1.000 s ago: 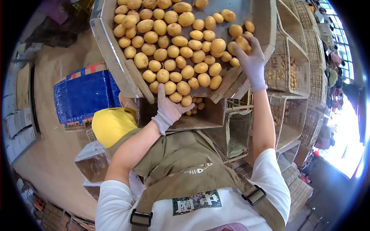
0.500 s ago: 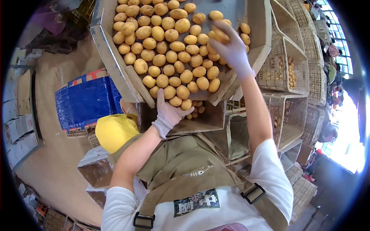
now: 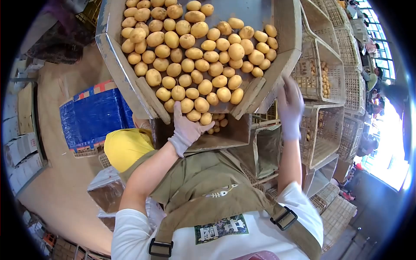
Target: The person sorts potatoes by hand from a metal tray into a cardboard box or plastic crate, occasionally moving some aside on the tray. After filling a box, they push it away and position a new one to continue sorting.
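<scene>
Many small, oval, yellow-brown potatoes (image 3: 201, 65) lie on a metal sorting tray (image 3: 242, 9) with raised wooden sides that narrows towards me. My left hand (image 3: 187, 130), in a pale glove, is at the narrow mouth, thumb and fingers spread, touching the lowest potatoes. Below the mouth stands a bin (image 3: 234, 138) with several potatoes inside, partly hidden by that hand. My right hand (image 3: 290, 106), also gloved, is just outside the tray's right side, near the crates. It is smeared by motion, but its fingers look stretched out, and no potato shows in it.
Stacked plastic crates (image 3: 331, 125) line the right side, some with potatoes in them. A lined crate (image 3: 266, 151) stands close on my right. To the left are a blue-covered box (image 3: 97, 117) and something yellow (image 3: 125, 149) by my leg. Other people are in the far right background.
My right hand has moved from over the potatoes on the tray's right side, out and down past its edge. My left hand stays at the mouth.
</scene>
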`<state>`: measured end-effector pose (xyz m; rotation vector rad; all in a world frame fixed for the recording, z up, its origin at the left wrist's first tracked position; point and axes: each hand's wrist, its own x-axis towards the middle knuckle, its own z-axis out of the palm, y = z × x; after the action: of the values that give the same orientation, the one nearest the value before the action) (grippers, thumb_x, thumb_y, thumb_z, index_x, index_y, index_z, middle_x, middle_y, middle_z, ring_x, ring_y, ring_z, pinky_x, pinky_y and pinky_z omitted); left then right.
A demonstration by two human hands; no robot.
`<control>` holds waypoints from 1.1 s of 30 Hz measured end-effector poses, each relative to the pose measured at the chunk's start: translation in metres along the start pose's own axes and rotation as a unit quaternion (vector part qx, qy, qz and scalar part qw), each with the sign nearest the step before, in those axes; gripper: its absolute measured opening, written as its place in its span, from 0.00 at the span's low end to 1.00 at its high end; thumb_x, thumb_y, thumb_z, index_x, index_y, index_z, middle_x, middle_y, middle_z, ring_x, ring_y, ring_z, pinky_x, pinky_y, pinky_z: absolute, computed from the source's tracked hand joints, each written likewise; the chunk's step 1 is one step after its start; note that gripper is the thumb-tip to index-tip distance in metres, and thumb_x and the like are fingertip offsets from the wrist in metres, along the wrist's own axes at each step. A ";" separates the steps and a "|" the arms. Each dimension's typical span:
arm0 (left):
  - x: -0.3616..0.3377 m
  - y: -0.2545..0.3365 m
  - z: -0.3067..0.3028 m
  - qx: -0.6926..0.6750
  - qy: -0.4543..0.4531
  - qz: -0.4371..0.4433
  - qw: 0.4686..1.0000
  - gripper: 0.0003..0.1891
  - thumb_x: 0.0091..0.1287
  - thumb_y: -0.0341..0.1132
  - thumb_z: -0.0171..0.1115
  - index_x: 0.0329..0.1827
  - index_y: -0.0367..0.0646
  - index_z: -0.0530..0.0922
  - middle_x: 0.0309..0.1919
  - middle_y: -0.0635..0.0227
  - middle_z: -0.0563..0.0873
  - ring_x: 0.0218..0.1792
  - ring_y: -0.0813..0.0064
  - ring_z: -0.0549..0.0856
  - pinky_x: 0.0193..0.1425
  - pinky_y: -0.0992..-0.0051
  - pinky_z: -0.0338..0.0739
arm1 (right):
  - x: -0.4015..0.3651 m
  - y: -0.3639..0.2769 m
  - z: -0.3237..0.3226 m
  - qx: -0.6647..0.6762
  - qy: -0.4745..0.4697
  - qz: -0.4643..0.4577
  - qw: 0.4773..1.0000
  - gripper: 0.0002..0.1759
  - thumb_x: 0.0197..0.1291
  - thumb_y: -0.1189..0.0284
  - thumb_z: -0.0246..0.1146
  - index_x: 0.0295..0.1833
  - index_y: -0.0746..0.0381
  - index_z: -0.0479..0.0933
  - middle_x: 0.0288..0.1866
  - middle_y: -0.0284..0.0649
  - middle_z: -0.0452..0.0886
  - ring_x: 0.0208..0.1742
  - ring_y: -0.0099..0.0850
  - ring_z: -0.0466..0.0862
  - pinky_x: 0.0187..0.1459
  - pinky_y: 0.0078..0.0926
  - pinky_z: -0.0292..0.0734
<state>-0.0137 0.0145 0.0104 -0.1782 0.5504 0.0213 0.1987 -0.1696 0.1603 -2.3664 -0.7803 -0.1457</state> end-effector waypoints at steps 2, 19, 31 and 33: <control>-0.001 0.002 0.002 0.007 0.008 -0.012 1.000 0.42 0.70 0.70 0.45 0.80 0.55 0.57 0.79 0.62 0.62 0.78 0.50 0.60 0.69 0.31 0.65 | 0.063 -0.016 0.052 -0.032 -0.007 -0.088 0.996 0.21 0.69 0.68 0.61 0.64 0.63 0.77 0.52 0.47 0.86 0.56 0.45 0.85 0.57 0.42 0.79; -0.010 -0.001 0.022 0.066 -0.008 0.025 0.997 0.49 0.65 0.76 0.46 0.81 0.52 0.57 0.78 0.60 0.63 0.76 0.45 0.66 0.69 0.35 0.64 | 0.159 0.010 0.130 0.137 -0.064 0.124 0.981 0.33 0.53 0.64 0.70 0.66 0.61 0.77 0.67 0.50 0.74 0.62 0.44 0.81 0.65 0.33 0.75; -0.001 0.001 0.006 -0.011 0.003 -0.001 1.000 0.39 0.72 0.67 0.41 0.80 0.54 0.56 0.80 0.62 0.59 0.79 0.50 0.58 0.71 0.28 0.59 | -0.177 0.102 -0.048 -0.253 -0.116 0.162 0.947 0.26 0.56 0.75 0.67 0.64 0.57 0.80 0.65 0.55 0.76 0.63 0.53 0.78 0.64 0.46 0.75; -0.001 -0.001 0.000 0.017 -0.036 0.014 0.999 0.39 0.73 0.67 0.39 0.81 0.54 0.56 0.80 0.62 0.59 0.80 0.51 0.57 0.71 0.28 0.59 | -0.133 0.053 -0.030 -0.191 -0.053 0.026 0.980 0.24 0.57 0.75 0.67 0.62 0.59 0.81 0.62 0.50 0.80 0.63 0.50 0.79 0.64 0.45 0.74</control>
<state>-0.0147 0.0135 0.0116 -0.1366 0.4815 0.0454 0.1223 -0.2873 0.1176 -2.7742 -0.7953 -0.1598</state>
